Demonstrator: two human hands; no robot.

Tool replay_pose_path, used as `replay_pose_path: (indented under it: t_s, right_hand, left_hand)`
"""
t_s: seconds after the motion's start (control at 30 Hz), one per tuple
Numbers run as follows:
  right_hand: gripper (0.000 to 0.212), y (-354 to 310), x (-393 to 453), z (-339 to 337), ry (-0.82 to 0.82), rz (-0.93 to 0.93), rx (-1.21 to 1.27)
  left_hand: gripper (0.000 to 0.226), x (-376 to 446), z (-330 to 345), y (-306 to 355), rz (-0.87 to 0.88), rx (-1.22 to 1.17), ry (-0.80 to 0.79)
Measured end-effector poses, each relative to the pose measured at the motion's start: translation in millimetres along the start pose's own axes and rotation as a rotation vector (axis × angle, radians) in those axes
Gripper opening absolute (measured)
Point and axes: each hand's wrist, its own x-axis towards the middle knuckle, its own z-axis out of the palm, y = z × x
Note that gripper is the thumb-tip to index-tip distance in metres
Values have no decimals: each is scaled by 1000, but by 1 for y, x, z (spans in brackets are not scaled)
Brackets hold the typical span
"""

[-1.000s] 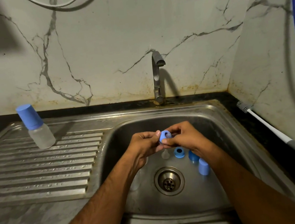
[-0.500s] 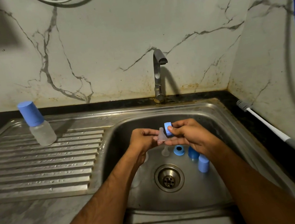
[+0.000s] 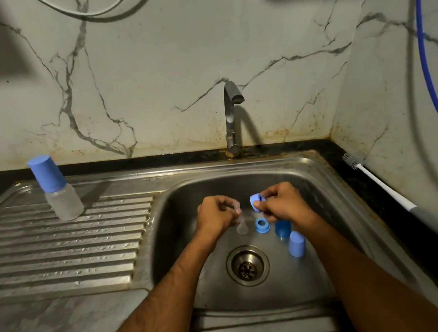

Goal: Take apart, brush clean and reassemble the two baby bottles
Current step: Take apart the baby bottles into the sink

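Over the sink basin [image 3: 322, 277], my left hand [image 3: 214, 216] pinches a clear teat [image 3: 236, 207] and my right hand [image 3: 283, 202] pinches a blue screw ring [image 3: 255, 201]; the two parts are apart. Below them on the basin floor lie another clear teat [image 3: 242, 227], a second blue ring [image 3: 261, 225], a dark blue cap [image 3: 282, 228] and a light blue cap [image 3: 296, 244]. One assembled bottle [image 3: 62, 199] with its blue cap [image 3: 46, 173] stands upright on the draining board. A white-handled bottle brush [image 3: 380, 184] lies on the counter at the right.
The tap [image 3: 231, 117] rises behind the basin; no water is visible. The drain [image 3: 247, 265] sits mid-basin. The ribbed draining board [image 3: 57, 254] stretches left. A blue hose [image 3: 425, 57] hangs along the right wall, close to the marble corner.
The teat and blue ring, held together a second ago, have been pulled apart: my left hand drew the teat left and my right hand carried the ring right.
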Motion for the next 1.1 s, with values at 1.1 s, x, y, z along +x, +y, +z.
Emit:
replay_pose_path:
  t_s: [1.1]
  right_hand:
    - [47, 54, 30, 12, -345, -230, -1339]
  left_hand:
    - [34, 44, 74, -45, 25, 625, -319]
